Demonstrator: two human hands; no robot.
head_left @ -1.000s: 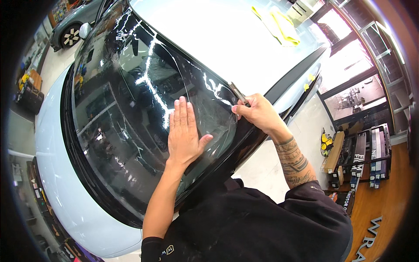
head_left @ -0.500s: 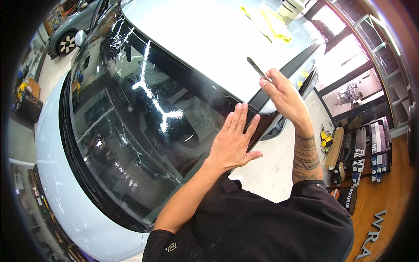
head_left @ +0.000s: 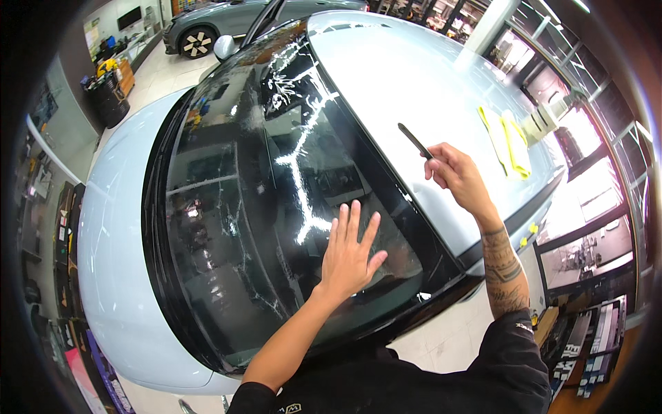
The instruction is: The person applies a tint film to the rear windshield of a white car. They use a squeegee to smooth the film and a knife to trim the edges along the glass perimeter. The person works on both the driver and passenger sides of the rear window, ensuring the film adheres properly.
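Note:
My left hand (head_left: 348, 259) lies with fingers spread on or just over the dark windshield (head_left: 227, 207), near its lower right part. The glass has a sheen with crinkled streaks and bright reflections. My right hand (head_left: 452, 172) grips a slim dark tool (head_left: 412, 138), apparently a blade, with its tip pointing up and left over the white car roof (head_left: 372, 76), beside the windshield's right edge. A folded yellow cloth (head_left: 507, 145) lies on the roof to the right of my right hand.
The pale hood (head_left: 110, 255) curves along the left. A grey car (head_left: 234, 27) stands behind at top left, near a black drum (head_left: 107, 103). A whitish container (head_left: 545, 121) is by the cloth. Long boxes (head_left: 593, 345) sit on a rack at lower right, near windows.
The view has shifted, showing more surroundings beyond the car. My left hand has moved about on the glass, its fingers now more spread. My right hand has lifted the tool from the glass edge over the roof.

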